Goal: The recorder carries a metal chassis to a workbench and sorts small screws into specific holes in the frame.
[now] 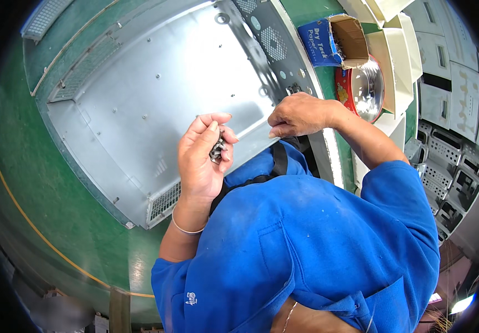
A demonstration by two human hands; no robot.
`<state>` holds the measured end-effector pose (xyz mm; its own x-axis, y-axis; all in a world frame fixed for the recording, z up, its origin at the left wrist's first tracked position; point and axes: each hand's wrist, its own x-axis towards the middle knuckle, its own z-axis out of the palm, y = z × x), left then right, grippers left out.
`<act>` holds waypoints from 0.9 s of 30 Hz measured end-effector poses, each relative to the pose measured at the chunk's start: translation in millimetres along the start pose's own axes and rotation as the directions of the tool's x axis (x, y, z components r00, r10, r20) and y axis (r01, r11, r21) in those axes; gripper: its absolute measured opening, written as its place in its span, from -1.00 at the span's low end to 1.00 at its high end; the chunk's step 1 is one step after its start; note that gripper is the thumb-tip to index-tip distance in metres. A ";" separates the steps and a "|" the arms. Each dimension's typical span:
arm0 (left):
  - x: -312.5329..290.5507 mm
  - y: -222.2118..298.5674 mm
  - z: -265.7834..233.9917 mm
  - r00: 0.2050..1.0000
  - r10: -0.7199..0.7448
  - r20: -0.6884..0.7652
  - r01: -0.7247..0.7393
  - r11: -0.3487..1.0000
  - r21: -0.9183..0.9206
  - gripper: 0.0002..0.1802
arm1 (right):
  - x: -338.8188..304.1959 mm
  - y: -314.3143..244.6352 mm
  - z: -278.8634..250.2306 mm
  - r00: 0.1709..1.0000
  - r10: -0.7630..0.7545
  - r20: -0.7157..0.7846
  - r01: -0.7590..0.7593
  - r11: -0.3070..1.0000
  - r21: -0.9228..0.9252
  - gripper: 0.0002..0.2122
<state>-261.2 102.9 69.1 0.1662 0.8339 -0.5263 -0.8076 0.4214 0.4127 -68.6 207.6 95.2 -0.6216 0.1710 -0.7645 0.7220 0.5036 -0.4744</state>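
My left hand (198,158) is curled, palm up, around a small heap of metal fasteners (217,149), perhaps screws or standoffs. It hovers above the near edge of a large grey sheet-metal chassis (139,105). My right hand (300,114) is closed in a pinch at the chassis's right wall (273,47), which has round holes and a honeycomb vent. What those fingertips hold, if anything, is hidden. Small studs stand up from the chassis floor, and mesh panels show at its left and near sides.
Right of the chassis, a blue open cardboard box (320,44) holds small metal parts, beside a round red tin (370,89). Cream plastic bins (395,61) stand behind them. Perforated metal parts (445,172) are stacked at far right. The chassis lies over a green surface (34,183).
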 end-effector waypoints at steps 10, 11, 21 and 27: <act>-1.4 -0.7 1.5 0.997 -0.067 0.028 0.068 0.996 -0.065 -0.79 | -0.1 10.8 10.6 0.993 -0.074 -0.091 0.081 0.993 0.085 -0.70; -1.8 -1.2 1.4 0.996 -0.081 0.044 0.084 0.993 -0.078 -0.78 | -0.4 11.6 8.9 0.995 -0.068 -0.074 0.073 0.995 0.063 -0.72; 4.3 -2.7 27.5 0.975 -0.158 0.159 0.150 0.987 0.056 -0.65 | -7.0 -39.1 -20.9 0.854 -0.155 -0.497 0.478 0.610 0.632 -0.86; 9.0 -12.7 33.0 0.980 -0.163 0.112 0.163 0.987 0.009 -0.61 | -19.4 -14.9 -14.2 0.852 -0.027 -0.523 0.435 0.593 0.678 -0.91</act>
<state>-230.8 116.8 83.6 0.3579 0.7888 -0.4998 -0.7647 0.5547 0.3280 -71.6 208.7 123.3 -0.7081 0.5748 -0.4102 0.3638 -0.2009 -0.9095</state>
